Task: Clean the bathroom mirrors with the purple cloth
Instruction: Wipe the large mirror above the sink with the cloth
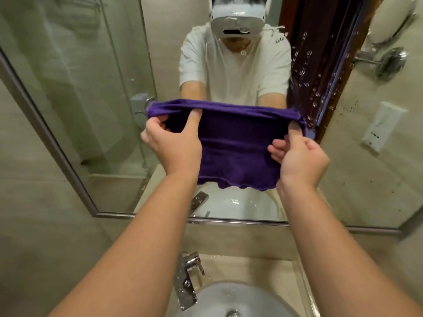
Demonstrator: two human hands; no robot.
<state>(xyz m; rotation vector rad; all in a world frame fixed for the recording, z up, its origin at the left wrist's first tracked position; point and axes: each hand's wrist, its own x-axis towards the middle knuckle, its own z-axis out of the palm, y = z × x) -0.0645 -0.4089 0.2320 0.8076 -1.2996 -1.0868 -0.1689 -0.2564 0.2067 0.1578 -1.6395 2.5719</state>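
The left hand [174,143] pinches the upper left corner of the dark purple terry cloth [235,147] between thumb and curled fingers. The right hand [299,161] pinches the upper right corner in the same way. The top hem is pulled taut between them, so the cloth's long axis runs level from left to right. The rest hangs flat with its broad face toward the glass. It is held before the lower middle of the large metal-framed wall mirror [91,92]; whether it touches the glass I cannot tell.

Water drops [320,74] bead the mirror near its right edge. A chrome tap [186,280] and a white round basin [229,298] sit below.

With only two corner pinches holding the cloth, a slip would probably drop it into the basin. Wiping with it this stretched, with little palm pressure behind it, would likely smear the drops into streaks.
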